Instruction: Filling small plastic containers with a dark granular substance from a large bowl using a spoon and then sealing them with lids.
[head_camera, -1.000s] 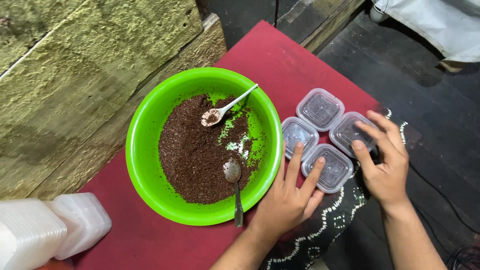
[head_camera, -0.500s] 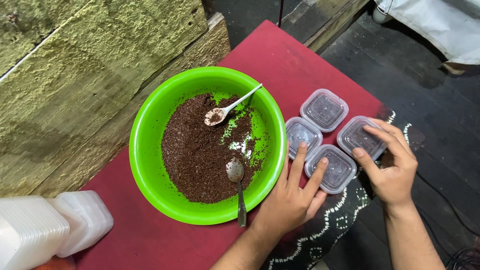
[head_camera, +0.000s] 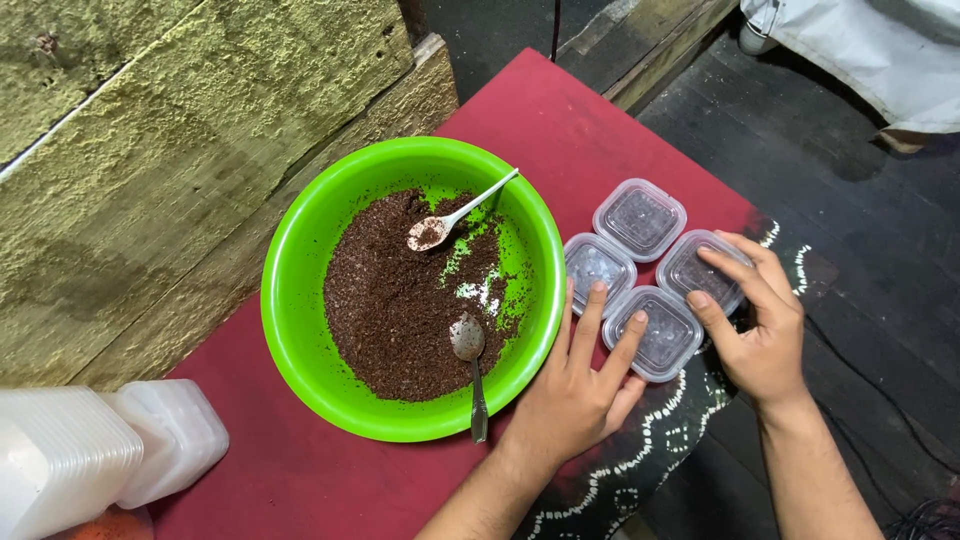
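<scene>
Head view: open left hand (head_camera: 572, 400) and right hand (head_camera: 760, 330) touch four clear lidded tubs (head_camera: 648, 275).

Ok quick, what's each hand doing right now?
Left hand: open, fingers spread, resting on the nearest lidded container, gripping nothing.
Right hand: open, fingertips on another lidded container.

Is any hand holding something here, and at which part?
Nothing is lifted. The left hand rests its fingers on the nearest lidded container; the right hand touches the top of another container.
</scene>
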